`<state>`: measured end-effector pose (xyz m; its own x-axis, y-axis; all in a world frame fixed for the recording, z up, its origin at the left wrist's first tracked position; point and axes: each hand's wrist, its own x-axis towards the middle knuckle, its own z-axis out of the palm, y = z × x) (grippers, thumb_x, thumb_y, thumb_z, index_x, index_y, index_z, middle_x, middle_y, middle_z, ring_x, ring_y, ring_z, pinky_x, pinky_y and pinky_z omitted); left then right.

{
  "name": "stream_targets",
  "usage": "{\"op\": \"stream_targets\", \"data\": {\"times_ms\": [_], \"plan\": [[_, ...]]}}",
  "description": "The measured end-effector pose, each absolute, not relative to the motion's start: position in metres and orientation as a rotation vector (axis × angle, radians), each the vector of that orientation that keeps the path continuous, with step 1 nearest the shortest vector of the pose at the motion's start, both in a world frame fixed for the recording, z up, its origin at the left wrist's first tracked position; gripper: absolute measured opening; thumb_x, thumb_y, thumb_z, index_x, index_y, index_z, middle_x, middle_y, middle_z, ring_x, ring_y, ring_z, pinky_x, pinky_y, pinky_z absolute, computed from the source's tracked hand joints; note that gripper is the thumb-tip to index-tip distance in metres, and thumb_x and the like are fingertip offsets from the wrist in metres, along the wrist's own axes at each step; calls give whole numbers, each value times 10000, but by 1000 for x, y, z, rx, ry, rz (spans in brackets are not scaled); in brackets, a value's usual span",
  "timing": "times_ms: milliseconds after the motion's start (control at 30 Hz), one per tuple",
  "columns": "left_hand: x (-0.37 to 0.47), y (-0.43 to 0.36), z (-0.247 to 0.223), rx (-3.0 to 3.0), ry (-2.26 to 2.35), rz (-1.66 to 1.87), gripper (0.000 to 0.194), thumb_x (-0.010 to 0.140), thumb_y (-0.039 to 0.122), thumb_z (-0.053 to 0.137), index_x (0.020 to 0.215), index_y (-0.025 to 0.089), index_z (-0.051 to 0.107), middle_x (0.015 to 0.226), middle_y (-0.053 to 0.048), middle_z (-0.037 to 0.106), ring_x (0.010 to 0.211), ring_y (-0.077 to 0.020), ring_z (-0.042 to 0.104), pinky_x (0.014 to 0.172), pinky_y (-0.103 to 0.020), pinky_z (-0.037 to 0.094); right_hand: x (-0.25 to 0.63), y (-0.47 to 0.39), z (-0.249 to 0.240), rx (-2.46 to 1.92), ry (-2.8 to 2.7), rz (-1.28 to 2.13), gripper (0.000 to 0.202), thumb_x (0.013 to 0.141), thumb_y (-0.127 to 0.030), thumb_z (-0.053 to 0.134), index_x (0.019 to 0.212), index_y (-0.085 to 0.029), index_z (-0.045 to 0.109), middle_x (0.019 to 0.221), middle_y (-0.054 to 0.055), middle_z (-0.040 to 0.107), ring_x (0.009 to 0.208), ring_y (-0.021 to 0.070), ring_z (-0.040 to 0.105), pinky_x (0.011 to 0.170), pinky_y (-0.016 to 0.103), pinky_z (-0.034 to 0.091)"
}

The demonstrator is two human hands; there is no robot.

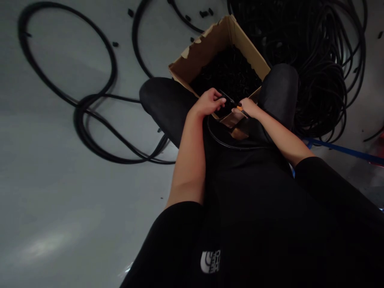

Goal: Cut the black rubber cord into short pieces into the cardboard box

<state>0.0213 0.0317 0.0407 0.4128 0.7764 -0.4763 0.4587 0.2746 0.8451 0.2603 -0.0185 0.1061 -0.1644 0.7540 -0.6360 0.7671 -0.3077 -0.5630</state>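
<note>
Over the near edge of an open cardboard box (252, 44), my two hands work close together. My left hand (210, 102) is closed, its fingertips pinching a black tube; the gripped part is dark and partly hidden. A thin loop of black tube (228, 145) curves below the hands across my lap. My right hand (251, 108) is wrapped round a tool with an orange and black handle (240, 108). Its dark front end points toward my left fingers, but its exact kind is unclear. Many small black cut pieces (229, 72) fill the bottom of the box.
Large loops of black tube (112, 68) lie on the grey floor (75, 208) at left. A tangled heap of black tubing (321, 76) spreads behind and right of the box. Small black bits (204, 14) are scattered about. A blue strip (345, 149) runs at right.
</note>
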Motion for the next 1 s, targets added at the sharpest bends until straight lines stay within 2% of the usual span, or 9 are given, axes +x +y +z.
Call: {"op": "stream_targets", "data": {"times_ms": [133, 267, 467, 633, 733, 867, 1000], "plan": [[21, 32, 39, 1340, 1180, 372, 400, 962, 334, 919, 1090, 258, 548, 851, -23, 751, 654, -169, 670, 636, -285, 528, 259, -20, 100, 2135, 1728, -1628, 464, 1082, -336, 875, 744, -240, 572, 593, -38, 463, 700, 172, 518, 701, 307, 429], [22, 31, 43, 1312, 1154, 442, 500, 945, 393, 981, 1153, 260, 546, 893, -32, 785, 687, -181, 726, 665, -291, 575, 257, -23, 96, 2146, 1514, -1936, 482, 1110, -319, 876, 759, -248, 552, 615, -13, 582, 641, 165, 572, 641, 283, 459], [28, 27, 50, 1254, 1058, 274, 523, 874, 248, 1004, 1118, 252, 541, 882, -37, 816, 746, -247, 823, 676, -308, 617, 254, -20, 90, 2165, 1467, -2423, 503, 1002, -522, 1021, 930, -241, 610, 823, 6, 702, 775, 173, 650, 682, 262, 552], [36, 24, 52, 1252, 958, 224, 527, 860, 240, 1017, 1044, 262, 524, 852, -14, 798, 728, -244, 824, 662, -303, 614, 245, -17, 84, 2205, 1528, -2489, 491, 980, -483, 1007, 969, -263, 568, 757, -33, 606, 808, 199, 652, 749, 302, 585], [35, 25, 53, 1278, 1012, 284, 527, 897, 346, 1031, 1071, 263, 540, 864, -12, 781, 707, -227, 789, 654, -306, 598, 244, -9, 86, 2469, 1510, -2355, 421, 1036, -442, 931, 1005, -262, 551, 805, -40, 580, 851, 192, 672, 800, 298, 591], [25, 28, 49, 1323, 1053, 423, 574, 948, 612, 998, 1119, 274, 567, 824, 15, 685, 656, -197, 693, 631, -304, 535, 249, -1, 94, 2755, 1416, -2161, 406, 1104, -461, 855, 1012, -272, 507, 865, -25, 573, 889, 183, 693, 822, 272, 589], [19, 29, 46, 1357, 1101, 519, 703, 944, 860, 913, 1140, 290, 552, 826, 17, 612, 672, -191, 649, 661, -313, 498, 254, -7, 91, 2563, 1410, -2303, 387, 1082, -401, 877, 970, -268, 531, 884, -5, 616, 907, 195, 702, 796, 264, 587]]}}
